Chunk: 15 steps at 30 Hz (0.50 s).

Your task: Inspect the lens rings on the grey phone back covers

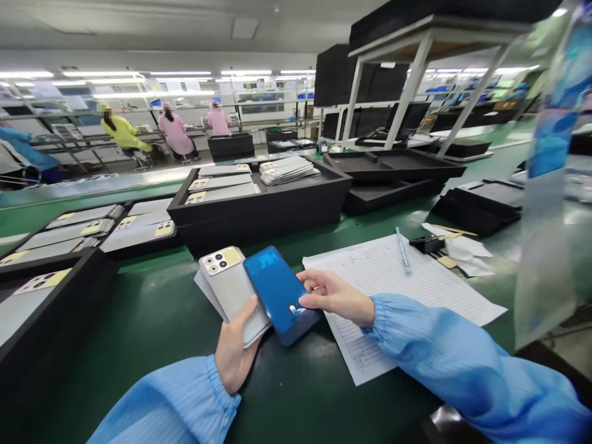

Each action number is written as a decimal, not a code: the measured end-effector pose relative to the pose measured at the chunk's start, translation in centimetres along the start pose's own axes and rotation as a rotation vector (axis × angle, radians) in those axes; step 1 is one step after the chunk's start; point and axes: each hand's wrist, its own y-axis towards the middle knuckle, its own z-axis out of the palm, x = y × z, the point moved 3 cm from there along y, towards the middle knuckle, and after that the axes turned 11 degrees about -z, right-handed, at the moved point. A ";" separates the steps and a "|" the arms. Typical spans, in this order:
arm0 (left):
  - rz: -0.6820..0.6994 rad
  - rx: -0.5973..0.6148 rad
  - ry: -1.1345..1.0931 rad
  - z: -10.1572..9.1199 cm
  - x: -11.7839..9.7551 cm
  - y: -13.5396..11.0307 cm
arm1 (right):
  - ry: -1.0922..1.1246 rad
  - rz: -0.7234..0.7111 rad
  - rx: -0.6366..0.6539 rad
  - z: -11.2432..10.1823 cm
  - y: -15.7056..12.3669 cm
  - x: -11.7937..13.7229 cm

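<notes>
One left hand, one right hand, one blue panel and one light-blue pen show. Held silver phone backs number at least two, overlap hiding the exact total. Beyond are four people: one in yellow, two in pink, one in blue.

Glossy, plastic-looking blue panel, smooth satin silvery phone, matt black tray, paper sheet
</notes>
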 end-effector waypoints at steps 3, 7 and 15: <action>-0.007 0.060 0.021 0.0 0.1 0.0 | -0.067 -0.015 -0.170 -2.6 -1.8 0.7; 0.014 0.135 0.047 -0.3 0.3 0.3 | -0.209 -0.051 -0.501 -6.3 -5.2 -0.6; -0.060 0.211 0.099 -0.2 0.3 0.1 | -0.409 -0.060 -0.273 -3.6 -6.6 -0.5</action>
